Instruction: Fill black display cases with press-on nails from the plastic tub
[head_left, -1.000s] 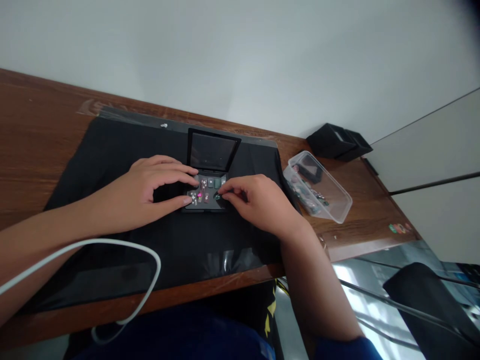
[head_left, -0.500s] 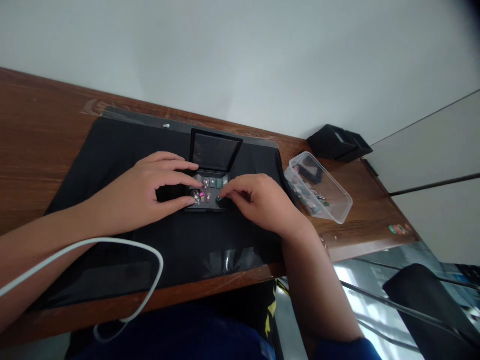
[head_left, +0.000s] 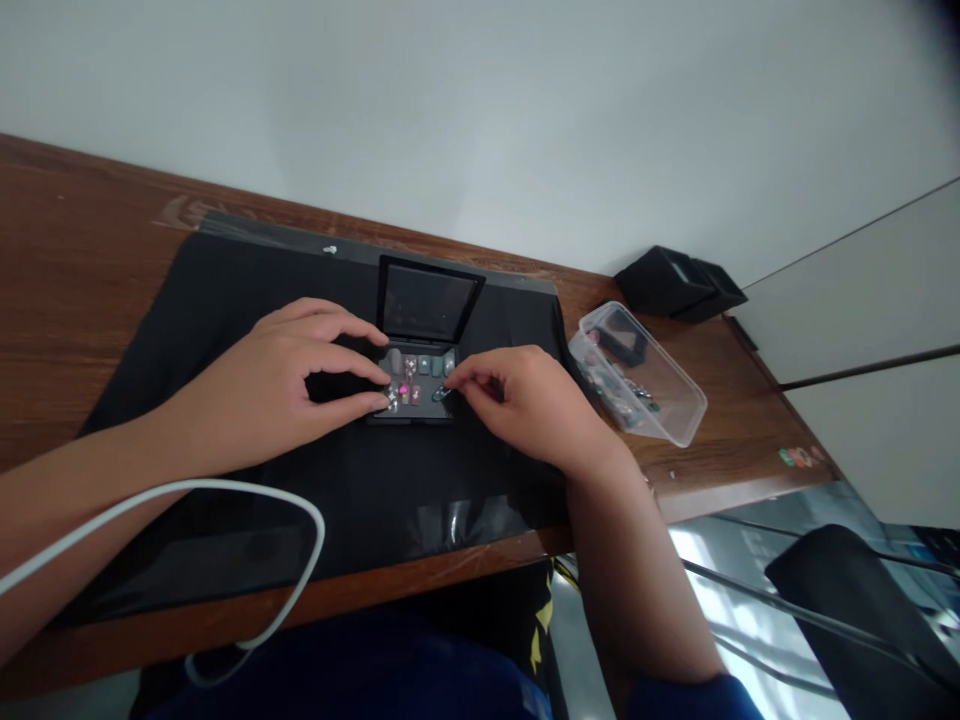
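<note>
A small black case [head_left: 380, 420] lies with its clear-windowed lid [head_left: 427, 300] raised. Inside sit two rows of what look like press-on nails, some grey-green, some pinkish with gems, one with a bright pink spot [head_left: 403, 390]. My left hand [head_left: 300, 365] is at the case's left edge, fingers spread, thumb and index tips beside a gem-covered nail [head_left: 392, 397]. At the right side, my right hand [head_left: 517, 395] pinches the end of a dark green press-on nail [head_left: 440, 394], which lies slanted over the tray. Its exact contact with the tray cannot be made out.
A black mat [head_left: 247, 270] covers part of the wooden table [head_left: 75, 260]. To the right stands a clear plastic box [head_left: 686, 410] with small packets inside, and black containers [head_left: 660, 285] are behind it. A white cable [head_left: 247, 487] loops in front of my left forearm.
My left fingers have drawn back slightly left, showing more of the nails. My right fingertips have shifted a little right, and more of the green nail shows.
</note>
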